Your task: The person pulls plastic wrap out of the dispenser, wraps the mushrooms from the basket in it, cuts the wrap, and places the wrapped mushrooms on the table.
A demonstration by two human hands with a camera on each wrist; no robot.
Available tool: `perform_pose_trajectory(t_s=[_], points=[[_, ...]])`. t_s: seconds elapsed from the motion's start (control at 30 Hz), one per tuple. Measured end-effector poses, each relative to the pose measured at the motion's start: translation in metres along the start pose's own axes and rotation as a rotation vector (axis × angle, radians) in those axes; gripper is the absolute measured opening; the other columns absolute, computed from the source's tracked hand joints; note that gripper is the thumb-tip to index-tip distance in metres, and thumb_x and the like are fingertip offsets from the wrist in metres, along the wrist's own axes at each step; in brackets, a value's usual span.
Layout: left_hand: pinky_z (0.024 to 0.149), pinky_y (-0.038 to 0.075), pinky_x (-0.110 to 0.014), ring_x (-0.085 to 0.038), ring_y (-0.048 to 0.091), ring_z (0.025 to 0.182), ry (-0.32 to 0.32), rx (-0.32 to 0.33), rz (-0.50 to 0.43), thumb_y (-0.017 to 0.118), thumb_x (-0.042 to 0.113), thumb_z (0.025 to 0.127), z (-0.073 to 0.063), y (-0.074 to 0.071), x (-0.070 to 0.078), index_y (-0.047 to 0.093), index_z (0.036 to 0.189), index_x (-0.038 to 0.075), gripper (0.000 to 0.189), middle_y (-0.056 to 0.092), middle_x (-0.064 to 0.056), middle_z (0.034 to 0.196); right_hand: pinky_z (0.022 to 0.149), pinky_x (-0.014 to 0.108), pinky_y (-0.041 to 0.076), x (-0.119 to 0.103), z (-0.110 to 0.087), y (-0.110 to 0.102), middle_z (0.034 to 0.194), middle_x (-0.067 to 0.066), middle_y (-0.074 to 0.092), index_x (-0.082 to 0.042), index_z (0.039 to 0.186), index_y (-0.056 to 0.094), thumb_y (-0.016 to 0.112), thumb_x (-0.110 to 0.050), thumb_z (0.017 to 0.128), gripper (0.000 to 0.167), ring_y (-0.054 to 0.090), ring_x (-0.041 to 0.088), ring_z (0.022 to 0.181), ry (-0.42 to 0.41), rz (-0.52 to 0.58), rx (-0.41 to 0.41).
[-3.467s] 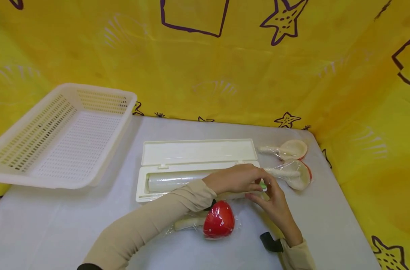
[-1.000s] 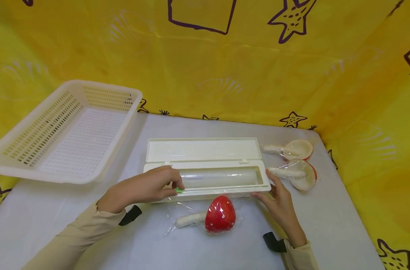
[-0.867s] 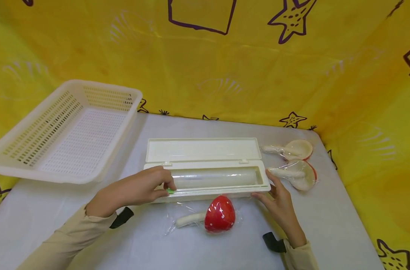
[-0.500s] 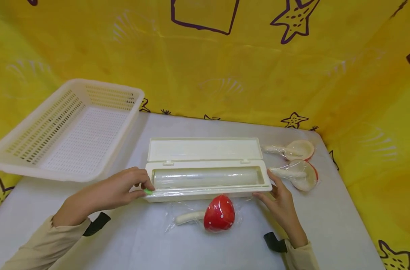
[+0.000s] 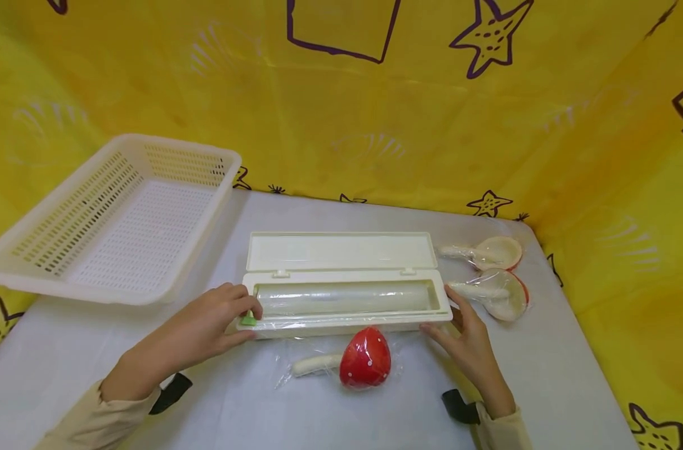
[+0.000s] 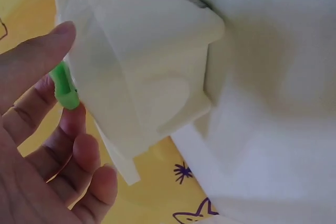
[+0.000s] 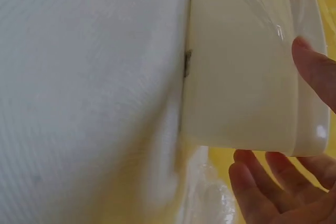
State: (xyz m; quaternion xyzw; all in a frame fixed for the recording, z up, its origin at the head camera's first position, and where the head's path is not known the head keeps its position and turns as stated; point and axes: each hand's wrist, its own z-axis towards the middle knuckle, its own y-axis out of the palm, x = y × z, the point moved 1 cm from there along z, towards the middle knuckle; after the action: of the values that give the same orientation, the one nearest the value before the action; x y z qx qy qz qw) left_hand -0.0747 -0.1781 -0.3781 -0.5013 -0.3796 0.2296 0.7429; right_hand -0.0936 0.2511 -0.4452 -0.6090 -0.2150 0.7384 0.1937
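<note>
A white cling film dispenser (image 5: 347,326), its lid (image 5: 341,251) flipped back, lies across the table with a roll of film (image 5: 341,297) inside. My left hand (image 5: 203,325) grips its left end, fingers on top and thumb at the front. Between them sits a small green slide cutter (image 5: 248,319), seen also as a green slider (image 6: 66,85) in the left wrist view. With thumb and fingers, my right hand (image 5: 468,334) holds the dispenser's right end. In front lies a red, white-dotted mushroom-shaped ladle (image 5: 366,357) in clear film, its pale handle pointing left.
Two more film-wrapped ladles, an upper ladle (image 5: 498,253) and a lower ladle (image 5: 505,295), lie bowl up right of the dispenser. A white plastic basket (image 5: 167,290) stands at the left. Yellow patterned cloth (image 5: 341,112) rises behind the white table (image 5: 296,412).
My left hand slid the green cutter from the dispenser's right end to its left end, then shifted its grip there. My right hand has kept hold of the right end.
</note>
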Motion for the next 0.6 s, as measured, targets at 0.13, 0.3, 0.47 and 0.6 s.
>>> perform_pose_trajectory(t_s=[0.13,0.3,0.47,0.6], points=[[0.066,0.043,-0.026,-0.008,0.049,0.078,0.012,0.078,0.055,0.088,0.022,0.071,-0.002,0.006,-0.001,0.063,0.088,0.024,0.03,0.053,0.015,0.082,0.091,0.001,0.039,-0.004,-0.002,0.0,0.136,0.02,0.048,0.004,0.14,0.042,0.087,-0.007,0.074,0.08,0.057,0.034,0.115,0.014,-0.048,0.028],[0.063,0.04,-0.024,-0.01,0.047,0.076,0.094,0.182,0.1,0.091,0.02,0.066,-0.003,0.011,-0.002,0.063,0.086,0.025,0.035,0.05,0.012,0.082,0.075,0.013,0.047,-0.012,-0.006,0.0,0.102,0.012,0.057,0.004,0.114,0.049,0.09,-0.012,0.07,0.062,0.053,0.011,0.086,0.066,-0.168,0.11],[0.064,0.04,-0.023,-0.01,0.044,0.077,0.159,0.262,0.102,0.092,0.013,0.061,0.001,0.016,0.004,0.065,0.08,0.026,0.035,0.05,0.01,0.083,0.059,0.013,0.046,-0.016,-0.011,-0.003,0.071,0.004,0.059,-0.003,0.086,0.061,0.09,-0.01,0.069,0.035,0.052,0.002,0.064,0.037,-0.236,0.191],[0.064,0.039,-0.024,-0.01,0.043,0.075,0.17,0.274,0.133,0.092,0.01,0.061,0.003,0.019,0.01,0.064,0.074,0.024,0.034,0.052,0.009,0.082,0.059,0.01,0.049,-0.018,-0.016,-0.003,0.071,-0.001,0.063,-0.007,0.085,0.067,0.087,-0.004,0.072,0.023,0.056,-0.002,0.063,-0.011,-0.176,0.18]])
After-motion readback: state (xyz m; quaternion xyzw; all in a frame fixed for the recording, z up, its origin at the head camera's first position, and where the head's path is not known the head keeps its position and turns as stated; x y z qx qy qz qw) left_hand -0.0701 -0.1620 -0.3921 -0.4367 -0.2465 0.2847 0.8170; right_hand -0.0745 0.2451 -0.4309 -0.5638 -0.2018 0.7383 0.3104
